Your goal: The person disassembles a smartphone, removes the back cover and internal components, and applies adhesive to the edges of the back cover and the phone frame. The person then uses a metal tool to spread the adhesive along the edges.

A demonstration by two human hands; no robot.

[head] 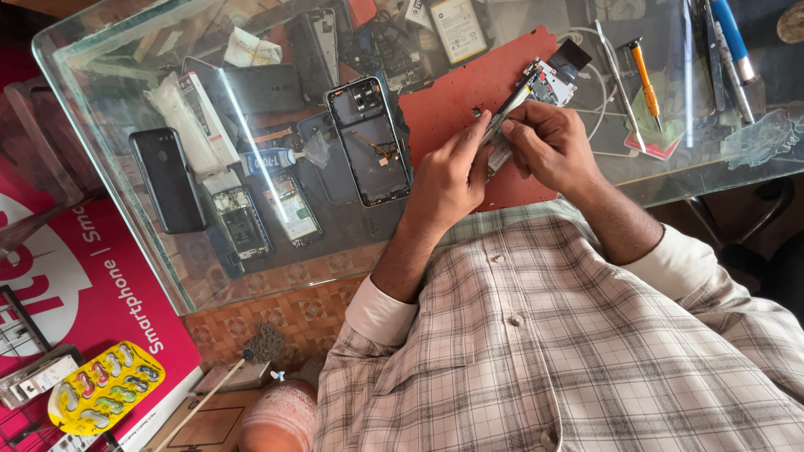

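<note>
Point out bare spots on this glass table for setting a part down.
Bare glass lies between the black phone and the table's near-left edge. The red mat is free above the hands. Top centre is crowded with opened phones.

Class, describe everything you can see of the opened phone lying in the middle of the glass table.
The opened phone is a dark rectangular shell with its back removed, showing inner parts and an orange-brown flex strip. It lies flat on the glass table, long side running away from the person, just left of the red mat. Neither hand touches it.

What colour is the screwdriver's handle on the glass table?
Orange, on the screwdriver, clearest in the head view.
</note>
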